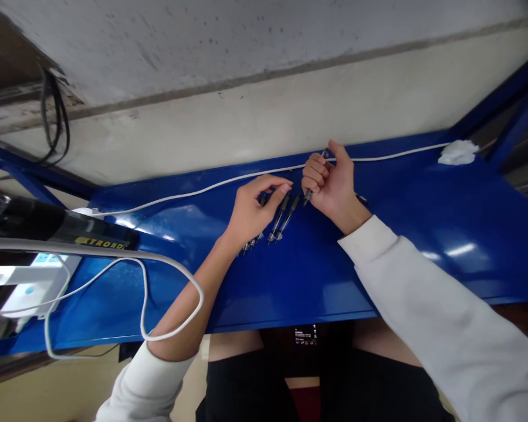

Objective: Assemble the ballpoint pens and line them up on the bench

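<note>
In my right hand (328, 183), curled into a fist with the thumb raised, is a black pen (307, 196); its ends show above and below the fingers. My left hand (259, 205) is bent in a pinch, thumb and index fingertip together, and whatever may be between them is hidden. Two dark clear-barrelled pens (283, 221) lie side by side on the blue shelf (290, 287) between my hands. Several more pens (253, 241) lie partly covered beneath my left hand. A dark tip (361, 199) pokes out behind my right wrist.
A white cable (211, 189) runs along the shelf's back to a crumpled white wad (458, 152). At left are a black object with yellow letters (101, 237), a white power strip (39, 287) and a looped cord (146, 305) crossing my left forearm. A lit phone screen (305, 334) shows below the front edge.
</note>
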Available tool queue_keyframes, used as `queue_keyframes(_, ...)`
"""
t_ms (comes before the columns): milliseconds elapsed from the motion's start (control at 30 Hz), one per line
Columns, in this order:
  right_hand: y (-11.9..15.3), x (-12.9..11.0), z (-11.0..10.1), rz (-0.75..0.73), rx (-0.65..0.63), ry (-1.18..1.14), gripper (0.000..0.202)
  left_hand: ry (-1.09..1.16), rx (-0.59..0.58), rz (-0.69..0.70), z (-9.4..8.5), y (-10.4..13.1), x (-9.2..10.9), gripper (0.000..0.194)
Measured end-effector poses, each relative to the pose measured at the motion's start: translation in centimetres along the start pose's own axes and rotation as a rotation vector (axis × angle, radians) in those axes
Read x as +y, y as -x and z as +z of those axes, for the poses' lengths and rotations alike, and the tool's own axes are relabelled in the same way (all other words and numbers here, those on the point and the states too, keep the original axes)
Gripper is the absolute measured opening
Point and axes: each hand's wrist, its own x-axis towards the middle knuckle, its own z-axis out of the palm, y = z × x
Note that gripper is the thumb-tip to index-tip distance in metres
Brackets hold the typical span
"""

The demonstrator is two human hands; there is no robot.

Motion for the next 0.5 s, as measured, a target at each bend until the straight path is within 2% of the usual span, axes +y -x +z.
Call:
queue_keyframes(67,-0.1,-0.2,0.1,-0.016,0.008,0.03,0.054,-0.078,-0.118,0.107,0.3,0.3,-0.2,0.02)
queue_keyframes(167,0.1,-0.5,0.6,-0.089,0.04,0.066,0.052,-0.136,-0.254,0.216,0.9,0.7,-0.7,0.025)
queue_keyframes(333,1.8,-0.7,0.8,-0.248,0.078,0.123,0.057,-0.244,-0.485,0.245,1.4,1.3,-0.9,0.031)
queue_keyframes(400,3.1,-0.7,0.4,-0.247,0.107,0.211,0.059,-0.288,-0.519,0.258,1.4,1.4,-0.9,0.03)
queue_keyframes(500,5.7,-0.2,-0.5,-0.267,0.154,0.347,0.062,-0.318,-0.5,0.286,1.3,1.2,-1.0,0.028)
